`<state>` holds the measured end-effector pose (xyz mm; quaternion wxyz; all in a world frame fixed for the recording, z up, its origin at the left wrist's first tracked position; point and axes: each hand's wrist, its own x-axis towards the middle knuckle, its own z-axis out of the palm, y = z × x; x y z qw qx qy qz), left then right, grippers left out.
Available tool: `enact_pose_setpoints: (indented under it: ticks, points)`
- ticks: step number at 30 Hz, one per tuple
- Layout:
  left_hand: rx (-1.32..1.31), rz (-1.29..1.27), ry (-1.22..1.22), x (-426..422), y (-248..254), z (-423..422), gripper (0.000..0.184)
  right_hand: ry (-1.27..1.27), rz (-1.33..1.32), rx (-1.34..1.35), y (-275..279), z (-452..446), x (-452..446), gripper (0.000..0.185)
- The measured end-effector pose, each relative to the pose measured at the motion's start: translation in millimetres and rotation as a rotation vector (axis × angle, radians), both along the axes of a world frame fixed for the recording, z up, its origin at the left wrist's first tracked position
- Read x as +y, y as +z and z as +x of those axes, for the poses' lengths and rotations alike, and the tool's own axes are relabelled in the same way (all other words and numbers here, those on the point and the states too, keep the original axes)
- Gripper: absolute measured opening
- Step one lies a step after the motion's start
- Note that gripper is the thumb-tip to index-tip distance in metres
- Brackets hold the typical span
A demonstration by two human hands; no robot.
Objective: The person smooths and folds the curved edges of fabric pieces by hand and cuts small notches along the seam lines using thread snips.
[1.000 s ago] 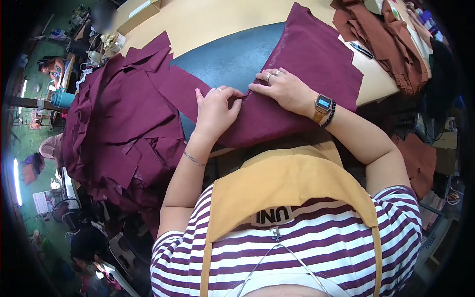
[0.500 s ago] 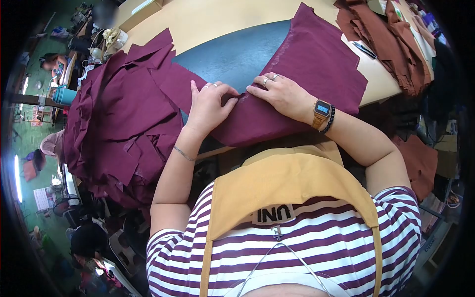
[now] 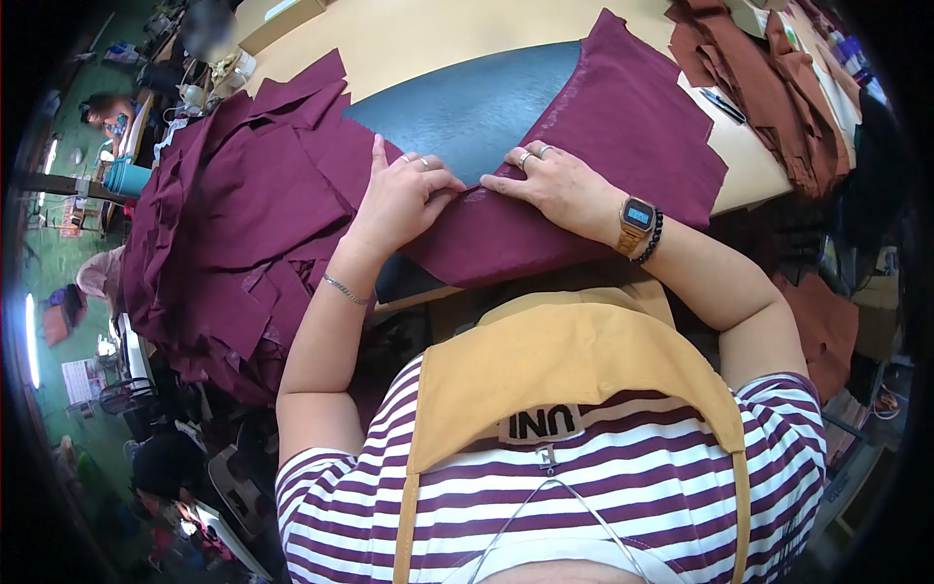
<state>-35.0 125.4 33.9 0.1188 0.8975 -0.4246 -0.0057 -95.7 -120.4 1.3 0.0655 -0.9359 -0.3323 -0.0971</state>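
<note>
A maroon fabric piece [image 3: 637, 127] lies over the dark, smooth board [image 3: 457, 102], with pale marks along its upper edge. Thumb and forefinger of my left hand [image 3: 404, 200] pinch that edge near the board's middle. Just to the right, my right hand [image 3: 564, 195] has closed its thumb and fingers on the same edge, its palm over the cloth. The two sets of fingertips almost meet. To the left, a large heap of maroon fabric pieces [image 3: 243, 224] spreads in loose layers, close to my left forearm.
Rust-brown fabric [image 3: 769, 88] is stacked on the pale table [image 3: 389, 39] at upper right, near a dark pen [image 3: 722, 105]. A cardboard box [image 3: 277, 21] sits at the top left edge. Other people [image 3: 109, 115] are at the far left.
My left wrist and elbow have swung a little outward to the left, while its fingers stay at the cloth's edge. My right hand has barely moved.
</note>
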Motion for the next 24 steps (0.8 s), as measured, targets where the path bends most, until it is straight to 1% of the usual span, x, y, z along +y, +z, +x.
enact_pose_setpoints:
  ticks: [6, 9, 14, 17, 20, 21, 23, 24]
  points:
    - [-0.151, -0.014, -0.090, 7, -3, 3, 0.007, 0.001, -0.054, 0.028, 7, 1, 3, 0.051]
    - [-0.191, 0.036, -0.061, 7, -1, 3, 0.007, -0.012, -0.086, 0.056, 13, 2, 7, 0.053]
    - [-0.250, 0.023, -0.042, 14, -9, 3, 0.008, -0.059, -0.165, 0.092, 20, 1, 21, 0.055]
    - [-0.310, 0.007, -0.032, 17, -14, 1, 0.009, -0.092, -0.213, 0.047, 17, 1, 30, 0.057]
    - [-0.359, 0.012, -0.012, 20, -21, -5, 0.015, -0.086, -0.179, 0.130, 22, -1, 25, 0.049]
    - [-0.373, 0.019, -0.001, 22, -21, -9, 0.018, -0.053, -0.124, 0.142, 25, 0, 18, 0.044]
    - [-0.442, -0.017, 0.125, 18, -16, -27, 0.025, 0.014, -0.016, 0.165, 28, 3, -5, 0.036]
    - [-0.479, -0.037, 0.192, 18, -13, -38, 0.029, 0.009, 0.051, 0.135, 26, 2, -15, 0.032]
